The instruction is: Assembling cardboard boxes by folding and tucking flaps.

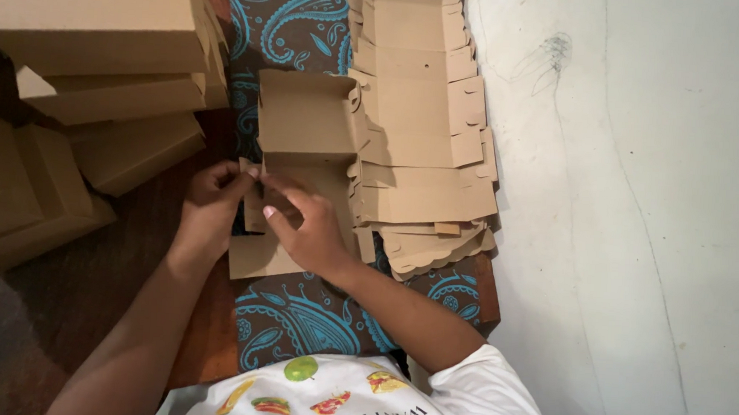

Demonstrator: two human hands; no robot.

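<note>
Item, grip: our left hand (212, 202) pinches the left edge of a half-folded cardboard box (305, 144), thumb and fingertips closed narrow on a side flap. Our right hand (304, 225) lies over the near panel of the same box, fingers curled and pressing down on the card; both hands hold that one piece.

Item, the box itself: it lies directly ahead of the hands, its long axis running near to far. Its far end stands up already as a shallow tray wall, while the near end is flat beneath the right palm. The left hand is nearer the loose side flap; the right covers the middle.

Item, just right of the box and touching it: a stack of flat blanks (426, 125), unfolded, scalloped tabs showing along the edges, same near-to-far lie.

Item, far left: finished closed boxes (89, 36), piled several high.

Item, underneath: a brown cloth with blue paisley (294, 322) over a dark wooden surface (82, 301). A pale wall (643, 207) runs along the right.
</note>
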